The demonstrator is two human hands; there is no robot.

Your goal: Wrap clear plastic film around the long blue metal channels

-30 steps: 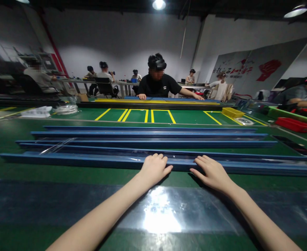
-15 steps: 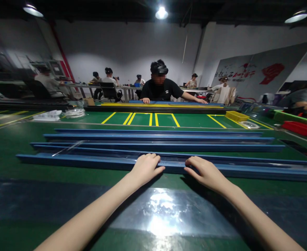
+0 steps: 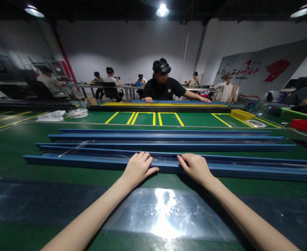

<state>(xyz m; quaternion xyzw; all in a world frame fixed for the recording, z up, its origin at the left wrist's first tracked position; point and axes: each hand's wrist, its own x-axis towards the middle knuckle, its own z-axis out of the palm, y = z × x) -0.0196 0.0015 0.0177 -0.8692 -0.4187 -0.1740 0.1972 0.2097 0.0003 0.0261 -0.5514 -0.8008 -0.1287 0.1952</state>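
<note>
A long blue channel (image 3: 90,163) lies lengthwise across the green table in front of me. My left hand (image 3: 138,167) is on its near wall, fingers bent over the edge into the trough and thumb on the near side. To the right, my right hand (image 3: 194,166) grips the same wall, with its fingertips partly hidden. Clear film shows inside the trough. Behind it lie more blue channels (image 3: 169,146), roughly parallel. A wide strip of clear plastic film (image 3: 132,212) is spread on the table beneath my forearms, shining under the lamp.
Across the table (image 3: 9,139) a person in a black shirt (image 3: 162,89) has both hands at blue and yellow strips (image 3: 169,104). A yellow tray (image 3: 242,114) and a red tray (image 3: 306,126) stand at the right. White coils (image 3: 77,113) lie at the left.
My right hand has moved left and closed over the channel's near wall. My left hand has shifted slightly left along it. The view has turned a little.
</note>
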